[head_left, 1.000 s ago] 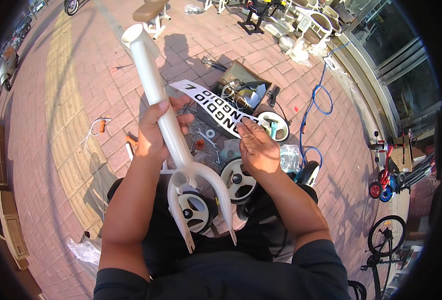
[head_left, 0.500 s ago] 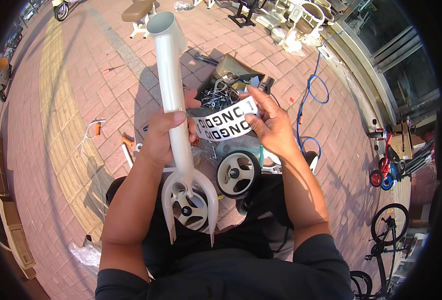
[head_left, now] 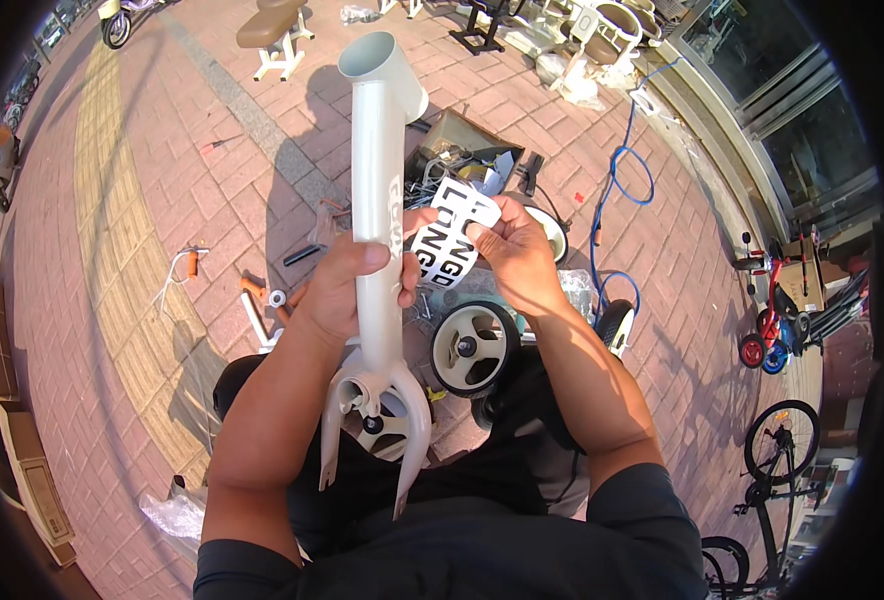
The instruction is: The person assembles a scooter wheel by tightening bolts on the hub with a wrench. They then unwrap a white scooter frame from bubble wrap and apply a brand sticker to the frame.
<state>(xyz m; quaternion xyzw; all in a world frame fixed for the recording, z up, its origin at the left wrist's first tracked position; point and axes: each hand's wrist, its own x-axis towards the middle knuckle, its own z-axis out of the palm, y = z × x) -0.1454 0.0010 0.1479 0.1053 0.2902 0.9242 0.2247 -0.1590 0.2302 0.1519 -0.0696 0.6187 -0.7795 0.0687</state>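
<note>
My left hand [head_left: 337,288] is wrapped round the thick tube of a white bike frame [head_left: 378,140], held upright over my lap. The tube's wide open end points away from me, and its forked end hangs toward me. Faint pale markings show on the tube's right side. Between thumb and fingers, my right hand [head_left: 524,255] pinches a white decal sheet [head_left: 449,240] with bold black lettering, tilted close beside the tube. An extended left finger reaches the sheet's left edge. Just below it stands a small black-tyred wheel [head_left: 448,362] with cream spokes.
Beyond my hands sits an open toolbox [head_left: 462,130] of loose metal parts. An orange-gripped handlebar [head_left: 193,265] lies on the brick paving at left. A blue hose [head_left: 618,160] curls at right, and a bicycle [head_left: 767,490] is at lower right. Cardboard boxes [head_left: 37,480] line the left.
The frame has shifted right and turned, bringing the markings on its side into view. My right hand has swung the decal sheet from nearly level to a steep tilt, closer to me.
</note>
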